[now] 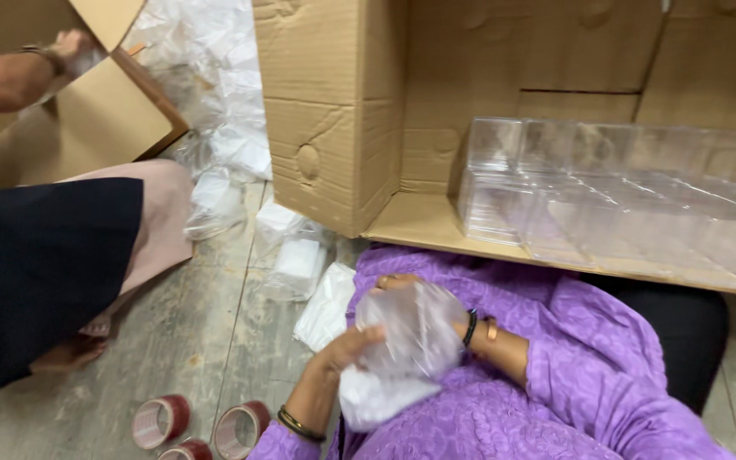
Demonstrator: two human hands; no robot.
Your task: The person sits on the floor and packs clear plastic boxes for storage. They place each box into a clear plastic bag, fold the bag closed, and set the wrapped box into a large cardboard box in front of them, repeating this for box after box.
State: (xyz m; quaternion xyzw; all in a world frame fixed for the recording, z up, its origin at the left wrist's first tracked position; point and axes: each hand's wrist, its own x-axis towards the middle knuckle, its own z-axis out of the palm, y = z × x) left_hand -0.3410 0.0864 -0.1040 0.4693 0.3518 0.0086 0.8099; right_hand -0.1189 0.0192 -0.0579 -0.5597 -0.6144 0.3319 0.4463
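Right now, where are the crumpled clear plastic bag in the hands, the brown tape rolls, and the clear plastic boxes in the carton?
Crumpled clear plastic bag (411, 336), head view, its middle.
Brown tape rolls (160, 421), head view, leftmost roll's rim.
Clear plastic boxes (504, 204), head view, left box's front.

Three tape rolls lie near left on the floor, two cardboard boxes stand far, and one crumpled plastic bag sits near centre.

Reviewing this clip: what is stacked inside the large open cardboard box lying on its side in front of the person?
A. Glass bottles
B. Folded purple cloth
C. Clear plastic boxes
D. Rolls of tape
C: clear plastic boxes sit in rows inside the cardboard box, while the tape rolls lie on the floor.
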